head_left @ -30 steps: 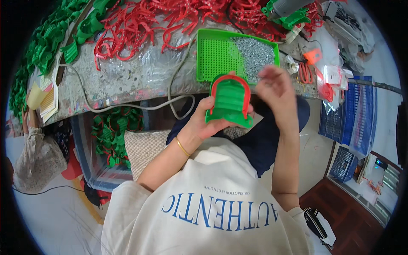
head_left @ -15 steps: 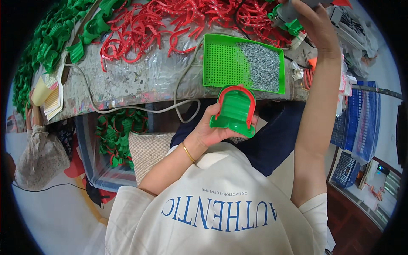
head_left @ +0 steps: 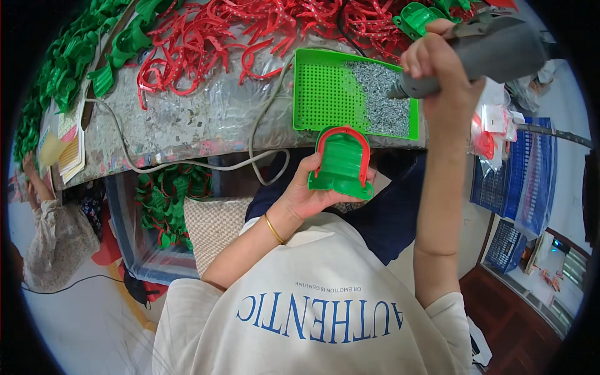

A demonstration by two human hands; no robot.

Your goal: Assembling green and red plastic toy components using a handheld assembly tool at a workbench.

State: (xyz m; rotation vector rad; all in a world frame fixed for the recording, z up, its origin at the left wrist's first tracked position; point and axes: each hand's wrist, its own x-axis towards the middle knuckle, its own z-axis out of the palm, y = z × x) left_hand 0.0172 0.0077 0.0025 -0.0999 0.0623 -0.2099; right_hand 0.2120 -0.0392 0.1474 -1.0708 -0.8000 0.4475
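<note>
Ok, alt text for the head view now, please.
The left hand holds a green plastic piece edged with a red strip; the right hand grips a grey tool, its tip over a green tray holding small silvery pieces.

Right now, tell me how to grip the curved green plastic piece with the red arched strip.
Probably grip the green piece by its left edge, from below-left: its hollow faces the viewer, so the left hand can cup its back.

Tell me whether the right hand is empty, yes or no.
No, the right hand is wrapped around a dark grey tool.
</note>
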